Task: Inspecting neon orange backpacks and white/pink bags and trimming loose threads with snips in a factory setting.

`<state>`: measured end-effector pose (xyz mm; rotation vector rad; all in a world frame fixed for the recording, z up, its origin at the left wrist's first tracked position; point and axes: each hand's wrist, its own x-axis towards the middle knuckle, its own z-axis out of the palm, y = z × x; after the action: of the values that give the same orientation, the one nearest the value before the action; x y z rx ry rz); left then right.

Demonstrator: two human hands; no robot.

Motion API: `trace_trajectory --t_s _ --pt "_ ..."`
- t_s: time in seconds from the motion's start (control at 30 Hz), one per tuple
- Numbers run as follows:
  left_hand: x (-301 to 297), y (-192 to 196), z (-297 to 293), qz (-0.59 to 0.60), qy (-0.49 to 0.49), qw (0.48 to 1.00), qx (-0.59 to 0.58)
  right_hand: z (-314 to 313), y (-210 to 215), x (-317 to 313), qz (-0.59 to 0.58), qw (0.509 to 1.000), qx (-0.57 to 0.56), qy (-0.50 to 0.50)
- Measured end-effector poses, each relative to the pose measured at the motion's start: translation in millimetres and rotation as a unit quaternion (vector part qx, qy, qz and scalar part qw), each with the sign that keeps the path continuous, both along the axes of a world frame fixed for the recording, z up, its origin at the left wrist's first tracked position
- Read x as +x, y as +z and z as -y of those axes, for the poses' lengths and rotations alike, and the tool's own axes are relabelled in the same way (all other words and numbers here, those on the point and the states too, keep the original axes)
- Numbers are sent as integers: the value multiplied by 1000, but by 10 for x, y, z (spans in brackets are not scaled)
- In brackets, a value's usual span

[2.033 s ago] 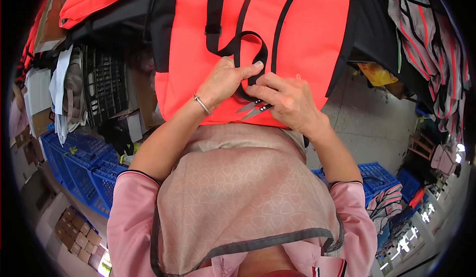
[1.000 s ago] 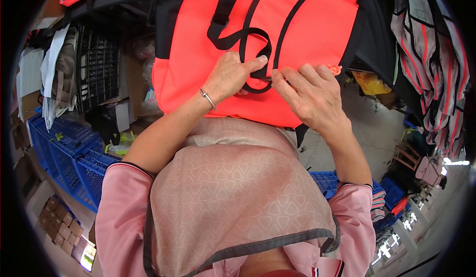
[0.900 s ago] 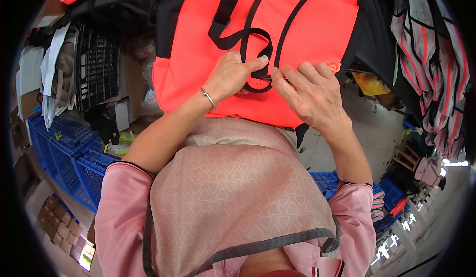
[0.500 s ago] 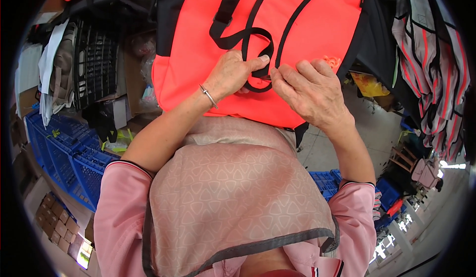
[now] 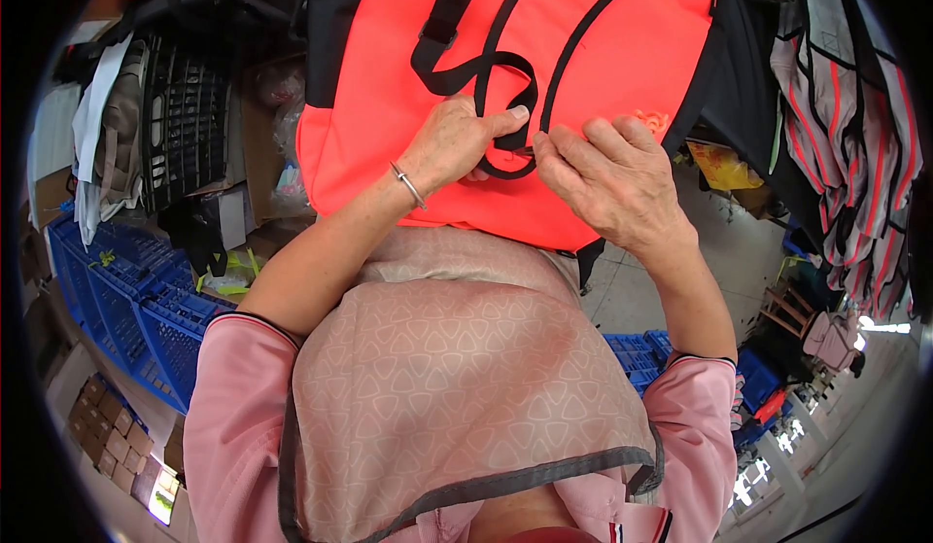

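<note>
An orange-red bag [image 5: 622, 57] with black trim lies in front of me over my apron [image 5: 457, 368]. My left hand [image 5: 457, 144], with a bangle at its wrist, is closed on a black webbing strap [image 5: 505, 59] that loops down from a buckle higher on the bag. Thumb and fingers pinch the strap near its lower end. Close on the right, my right hand [image 5: 614, 181] is closed, its thumb and forefinger pressed together beside the strap. A small dark tip shows between the hands, but what it belongs to is hidden. Orange threads [image 5: 651, 121] lie on the bag near my right knuckles.
Blue plastic crates [image 5: 126, 300] stand at the left, below a black crate [image 5: 190, 125] and a cardboard box [image 5: 260, 144]. Grey-pink pieces with red stripes [image 5: 846, 144] hang at the right. Stacked cartons [image 5: 109, 431] show at the lower left.
Both hands keep almost the same place and grip. The bag and the right hand have shifted very slightly.
</note>
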<state>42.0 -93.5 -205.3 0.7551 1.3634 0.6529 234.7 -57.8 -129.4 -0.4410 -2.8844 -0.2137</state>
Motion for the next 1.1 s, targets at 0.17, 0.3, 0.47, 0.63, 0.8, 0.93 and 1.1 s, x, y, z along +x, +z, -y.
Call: trace_trajectory --t_s 0.17,0.3,0.47,0.63,0.8,0.93,1.1 --pt "18 -6 -15 -1 2 1000 -1 -16 -13 -6 -36 999 14 6" --pt "16 -1 -12 4 7 1000 3 -21 -49 -19 -39 999 10 12" --pt "11 -59 -7 -6 9 1000 -16 -39 -54 -32 -39 999 12 19" --pt "11 -25 -6 -5 5 1000 -10 -56 -23 -45 -22 999 20 44" --pt "8 119 -37 -5 -23 999 -24 -144 22 -44 27 988 53 145" --pt "10 39 -18 10 -41 999 -19 -238 91 -104 62 979 22 194" --pt "4 26 -29 7 -52 998 -27 -376 90 -87 103 976 -159 103"
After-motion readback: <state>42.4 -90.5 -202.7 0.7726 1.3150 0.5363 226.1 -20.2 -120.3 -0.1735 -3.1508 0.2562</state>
